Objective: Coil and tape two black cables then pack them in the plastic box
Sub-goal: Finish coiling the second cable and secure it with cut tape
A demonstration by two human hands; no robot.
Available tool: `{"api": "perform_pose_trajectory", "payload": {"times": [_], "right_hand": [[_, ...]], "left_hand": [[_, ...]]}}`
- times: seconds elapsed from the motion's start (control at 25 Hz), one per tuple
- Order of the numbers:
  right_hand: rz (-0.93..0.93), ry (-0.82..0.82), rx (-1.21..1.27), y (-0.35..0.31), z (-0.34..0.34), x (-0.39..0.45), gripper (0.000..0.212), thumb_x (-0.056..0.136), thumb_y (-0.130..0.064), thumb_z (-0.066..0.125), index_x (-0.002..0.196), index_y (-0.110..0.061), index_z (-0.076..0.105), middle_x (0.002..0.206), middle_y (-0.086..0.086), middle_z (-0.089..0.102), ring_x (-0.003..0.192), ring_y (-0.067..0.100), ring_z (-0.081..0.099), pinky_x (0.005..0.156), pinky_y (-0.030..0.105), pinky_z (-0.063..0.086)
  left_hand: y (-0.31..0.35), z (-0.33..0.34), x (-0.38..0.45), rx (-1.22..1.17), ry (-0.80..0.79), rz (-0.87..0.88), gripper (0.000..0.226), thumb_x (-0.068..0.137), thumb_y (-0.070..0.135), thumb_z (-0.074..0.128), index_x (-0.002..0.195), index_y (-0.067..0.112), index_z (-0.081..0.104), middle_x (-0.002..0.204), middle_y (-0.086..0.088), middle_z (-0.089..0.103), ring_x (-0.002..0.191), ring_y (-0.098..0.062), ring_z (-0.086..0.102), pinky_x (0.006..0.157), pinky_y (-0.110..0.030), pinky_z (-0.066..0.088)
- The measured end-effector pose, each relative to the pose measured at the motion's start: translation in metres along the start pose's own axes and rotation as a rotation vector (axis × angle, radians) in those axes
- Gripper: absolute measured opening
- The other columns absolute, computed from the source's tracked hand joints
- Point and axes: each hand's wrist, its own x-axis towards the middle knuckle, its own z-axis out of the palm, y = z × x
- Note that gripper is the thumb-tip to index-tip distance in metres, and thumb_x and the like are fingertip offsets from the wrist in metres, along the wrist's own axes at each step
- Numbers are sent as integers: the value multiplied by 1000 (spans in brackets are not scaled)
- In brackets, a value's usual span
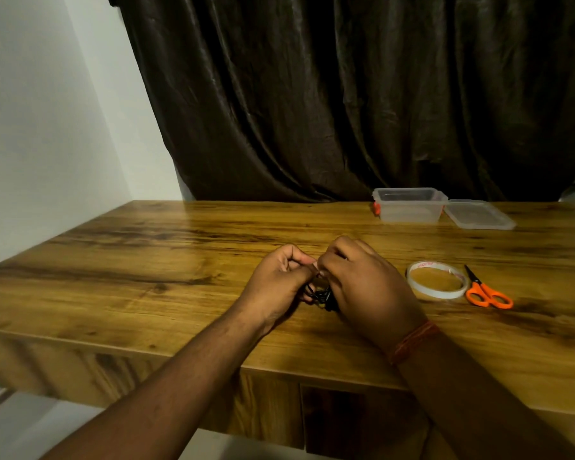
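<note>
While both meet at mid-surface (146,254), the left hand (276,283) and right hand (362,287) curl their grip around a coiled black cable (319,295); at 3 o'clock lie tape roll (437,282) and scissors (487,292), at 1 o'clock the open plastic box (409,205).

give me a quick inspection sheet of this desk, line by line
surface: wooden table, grain visible
job's things: open plastic box at the far edge, its lid lying beside it; tape roll flat, right of the hands
clutter: orange scissors beside the tape roll
grippers: left hand and right hand both grip the bundle, fingertips meeting above it
cables: one black cable bunched between the hands; second one not seen
surroundings: dark curtain, white wall
</note>
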Motion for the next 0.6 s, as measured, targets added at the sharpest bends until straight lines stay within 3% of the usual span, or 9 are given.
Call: {"api": "perform_pose_trajectory", "payload": {"times": [0.24,0.4,0.52,0.6], "right_hand": [[123,46,293,6,9,2,8,95,-15,54,96,-15,63,102,-1,51,90,14,51,76,28,44],[153,85,391,6,7,2,5,93,-10,57,90,-13,59,98,-3,50,84,10,48,71,16,36],[201,72,393,6,6,1,5,92,-12,57,89,-15,57,94,-5,49,82,9,47,66,15,35],[258,75,432,7,6,0,5,90,-14,60,87,-16,56,90,-6,52,79,8,49,62,16,36]], "left_hand": [[3,1,-3,-62,-23,15,10,93,2,61,88,10,57,65,-2,70,53,-13,56,55,-29,42],[4,2,-4,-7,-27,53,6,93,2,61,93,6,57,74,-5,72,56,-12,59,55,-28,44],[2,2,-4,48,-62,110,10,93,2,62,90,11,59,80,-9,72,78,-27,64,73,-42,50],[-1,1,-5,168,-94,173,13,93,7,64,87,18,62,83,-10,72,82,-30,64,77,-50,52]]}}
